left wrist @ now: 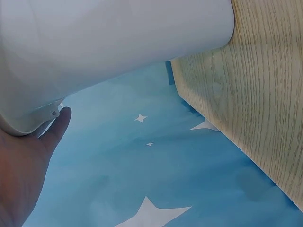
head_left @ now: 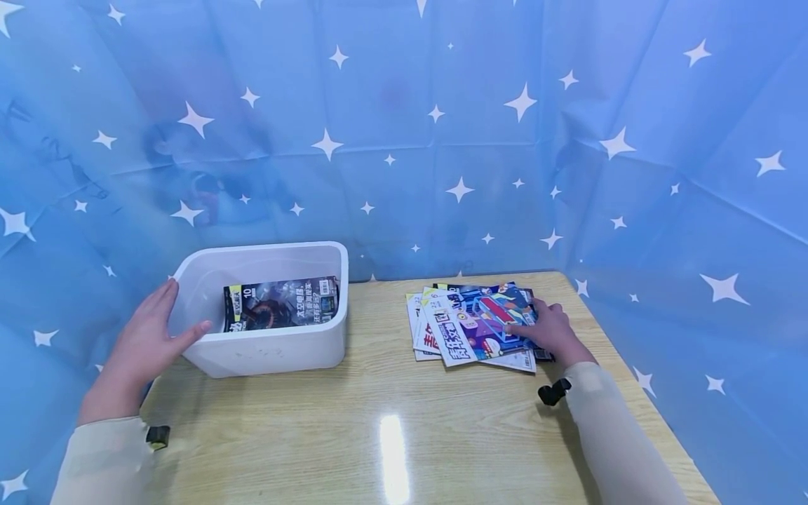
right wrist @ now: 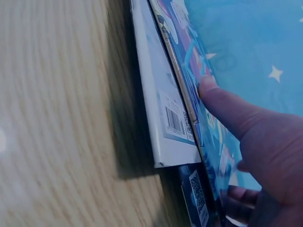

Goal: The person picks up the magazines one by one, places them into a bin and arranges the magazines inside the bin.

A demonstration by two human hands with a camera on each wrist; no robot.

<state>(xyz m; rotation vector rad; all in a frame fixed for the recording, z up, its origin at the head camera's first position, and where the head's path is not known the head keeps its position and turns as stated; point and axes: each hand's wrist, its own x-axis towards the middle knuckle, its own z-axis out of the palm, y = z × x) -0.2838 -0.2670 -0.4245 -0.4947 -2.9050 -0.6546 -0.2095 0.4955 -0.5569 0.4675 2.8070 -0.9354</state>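
Observation:
In the head view, a white plastic bin (head_left: 271, 354) stands at the left of the table, with a dark-covered magazine (head_left: 280, 305) lying inside. My left hand (head_left: 142, 337) grips its near left corner, thumb over the front rim; the left wrist view shows a finger (left wrist: 57, 127) outside, below the rim. At the right lies a fanned stack of magazines (head_left: 429, 344). My right hand (head_left: 550, 330) pinches the right edge of the colourful top magazine (head_left: 482, 326), thumb flat on its cover. In the right wrist view, its other fingers (right wrist: 241, 203) curl by the edge, partly hidden.
The wooden table (head_left: 353, 428) has a bright light reflection near its front. A blue curtain with white stars (head_left: 404, 196) hangs behind and at both sides. Small black devices (head_left: 554, 391) are strapped at both wrists.

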